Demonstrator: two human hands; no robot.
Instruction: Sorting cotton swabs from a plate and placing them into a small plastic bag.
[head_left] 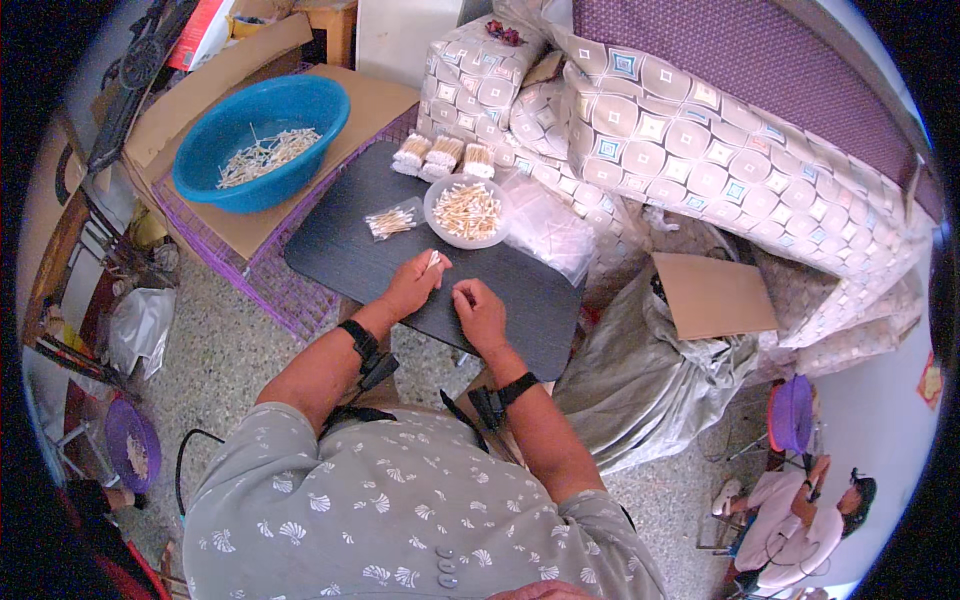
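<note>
My left hand [412,284] is closed around a few cotton swabs [434,259], whose white tips stick out past the fingers. Beside it, my right hand [481,314] rests over the dark table [340,232] with curled fingers; whatever they may hold is hidden. Just beyond both hands stands a translucent round bowl [432,217] full of loose cotton swabs [467,210]. Left of the bowl lies a clear bag of swabs [392,220]. Several bundled packs of swabs [442,156] are lined up behind the bowl. Flat clear plastic bags [550,228] lie to its right.
A blue basin [200,190] with many swabs sits on cardboard [370,92] at the far left. A patterned sofa [690,140] borders the table's far right side. Grey cloth [640,370] and a cardboard piece [714,296] lie right. Another person [800,520] sits at lower right.
</note>
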